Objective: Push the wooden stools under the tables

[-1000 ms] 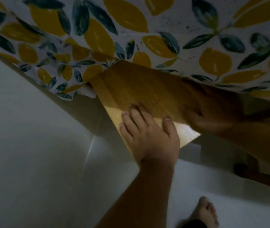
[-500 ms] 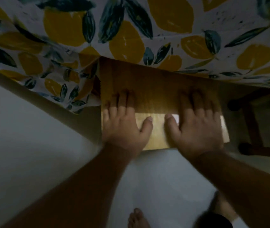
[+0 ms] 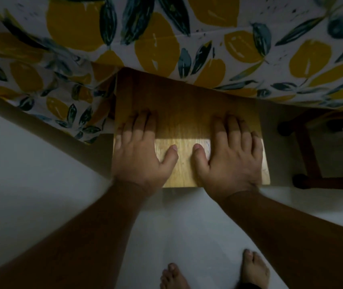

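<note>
Looked like a home dining spot, dimly lit. A lemon-print tablecloth (image 3: 166,38) hung over the table edge, a wooden stool (image 3: 185,113) sat partly under the cloth, a darker wooden frame (image 3: 310,155) stood right of the stool, bare feet (image 3: 254,270) on pale floor (image 3: 30,184).

Smooth grained wooden stool seat (image 3: 184,113), printed cloth tablecloth (image 3: 166,38), smooth matt pale floor (image 3: 30,174)

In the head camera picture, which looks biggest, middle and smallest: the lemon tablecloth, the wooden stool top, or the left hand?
1. Lemon tablecloth
2. Wooden stool top, partly hidden under the cloth
3. Left hand

The right hand looks about the same as the left.
</note>
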